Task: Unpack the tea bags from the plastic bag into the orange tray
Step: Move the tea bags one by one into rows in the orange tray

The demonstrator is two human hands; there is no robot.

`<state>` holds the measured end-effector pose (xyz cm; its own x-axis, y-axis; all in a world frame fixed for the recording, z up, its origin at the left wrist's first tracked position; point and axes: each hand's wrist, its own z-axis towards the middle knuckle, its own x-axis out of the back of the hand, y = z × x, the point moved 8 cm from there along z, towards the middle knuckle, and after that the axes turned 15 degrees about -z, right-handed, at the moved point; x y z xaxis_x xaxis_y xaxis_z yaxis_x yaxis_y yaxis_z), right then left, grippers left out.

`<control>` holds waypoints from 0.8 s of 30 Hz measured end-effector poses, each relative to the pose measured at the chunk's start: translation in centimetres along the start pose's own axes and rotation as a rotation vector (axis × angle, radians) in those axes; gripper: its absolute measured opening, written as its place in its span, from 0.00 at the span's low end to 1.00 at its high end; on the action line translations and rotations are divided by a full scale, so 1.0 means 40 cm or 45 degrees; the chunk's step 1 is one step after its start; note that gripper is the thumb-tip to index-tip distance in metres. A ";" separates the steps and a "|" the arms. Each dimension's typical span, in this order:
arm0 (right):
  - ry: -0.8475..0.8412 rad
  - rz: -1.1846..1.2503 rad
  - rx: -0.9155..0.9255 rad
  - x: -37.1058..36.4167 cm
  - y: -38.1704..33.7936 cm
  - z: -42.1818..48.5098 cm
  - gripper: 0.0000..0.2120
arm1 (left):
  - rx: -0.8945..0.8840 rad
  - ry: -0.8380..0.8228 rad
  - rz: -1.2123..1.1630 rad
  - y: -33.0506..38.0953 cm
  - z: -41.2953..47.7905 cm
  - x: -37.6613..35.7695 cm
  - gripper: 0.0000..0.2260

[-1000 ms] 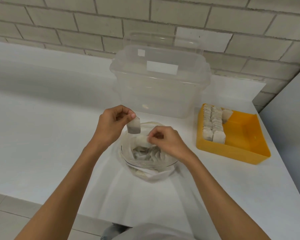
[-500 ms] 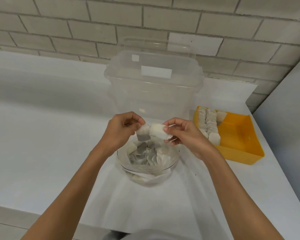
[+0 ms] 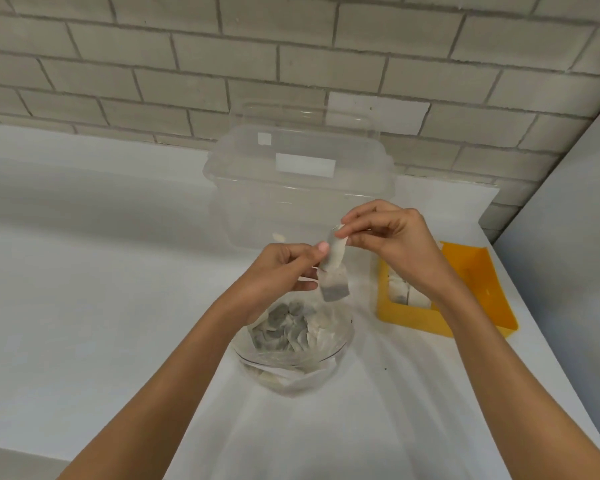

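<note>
From the head camera, both hands meet above the plastic bag (image 3: 293, 344), which sits open on the white tabletop (image 3: 84, 289) with loose tea bags (image 3: 284, 327) inside. The left hand (image 3: 278, 275) pinches the lower tea bag (image 3: 334, 287), which hangs with its dark end down. The right hand (image 3: 395, 244) pinches the top of the upper tea bag (image 3: 335, 252); the two overlap. The orange tray (image 3: 478, 271) lies to the right, partly behind the right wrist, with packed tea bags (image 3: 404, 294) along its left side. A clear lidded container (image 3: 298, 188) stands behind.
</note>
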<state>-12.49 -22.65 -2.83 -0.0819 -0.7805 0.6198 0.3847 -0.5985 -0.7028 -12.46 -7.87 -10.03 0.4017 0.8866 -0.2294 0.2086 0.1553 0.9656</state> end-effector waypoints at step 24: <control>0.164 -0.254 -0.203 0.176 0.037 -0.006 0.03 | -0.400 0.002 0.575 0.123 0.108 -0.123 0.07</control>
<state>-12.72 -29.07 0.43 -0.2615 -0.6548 0.7091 0.2003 -0.7555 -0.6238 -9.56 -13.37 -4.69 0.3880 0.8959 0.2163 -0.2604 -0.1185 0.9582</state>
